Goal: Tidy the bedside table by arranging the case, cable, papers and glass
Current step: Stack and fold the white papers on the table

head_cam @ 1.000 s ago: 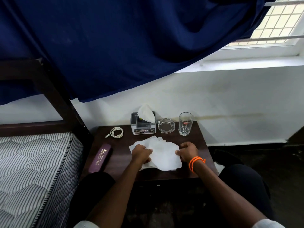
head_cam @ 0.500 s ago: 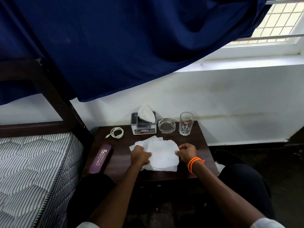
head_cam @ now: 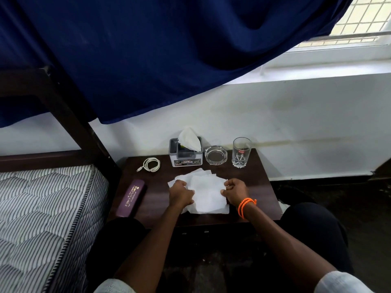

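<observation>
Several white papers (head_cam: 206,192) lie bunched in the middle of the dark wooden bedside table (head_cam: 262,187). My left hand (head_cam: 180,193) presses on their left edge and my right hand (head_cam: 234,191), with an orange band at the wrist, grips their right edge. A purple case (head_cam: 130,198) with gold lettering lies along the table's left edge. A coiled white cable (head_cam: 150,164) rests at the back left. An empty clear glass (head_cam: 241,152) stands upright at the back right.
A grey tissue box (head_cam: 185,154) and a glass ashtray (head_cam: 215,155) stand at the back between cable and glass. A striped mattress (head_cam: 38,218) borders the table's left side. A dark bed post (head_cam: 69,115) and blue curtain (head_cam: 169,49) hang above.
Both hands have moved closer together, pushing the spread papers into a narrower, tighter pile. Everything else on the table has stayed put.
</observation>
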